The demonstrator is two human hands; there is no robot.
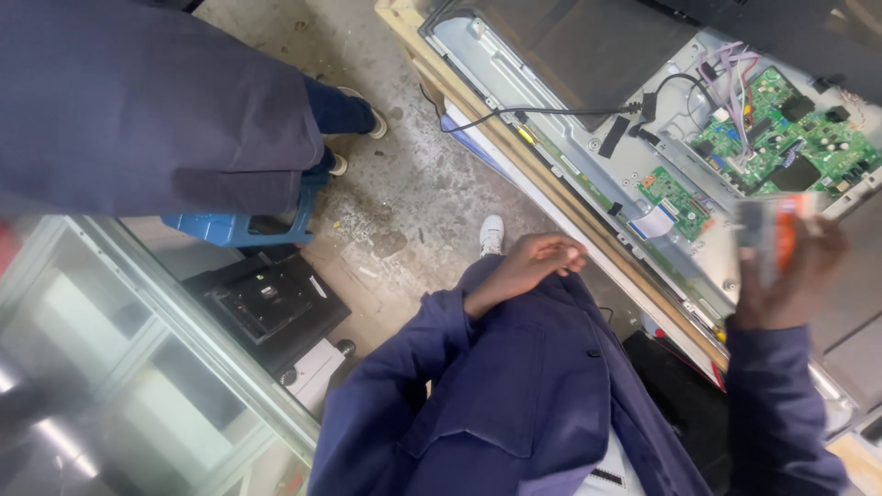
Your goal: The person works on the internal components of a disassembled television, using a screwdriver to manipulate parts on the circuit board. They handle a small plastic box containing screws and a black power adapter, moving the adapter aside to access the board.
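- Right hand (788,276) clamped around blurred orange-and-grey tool (772,231), over the near edge of opened television back panel (588,138).
- Left hand (533,266) loosely curled, empty, resting against blue coat (514,386).

Looked like an electronics repair workshop to me. A flat-screen TV (588,138) lay face down with its back cover off on a wooden-edged bench (514,152), green circuit boards (790,133) and ribbon cables (730,78) all exposed. The floor (413,184) was stained bare concrete, and another dark unit (266,303) sat down there beside a blue stool (248,225).
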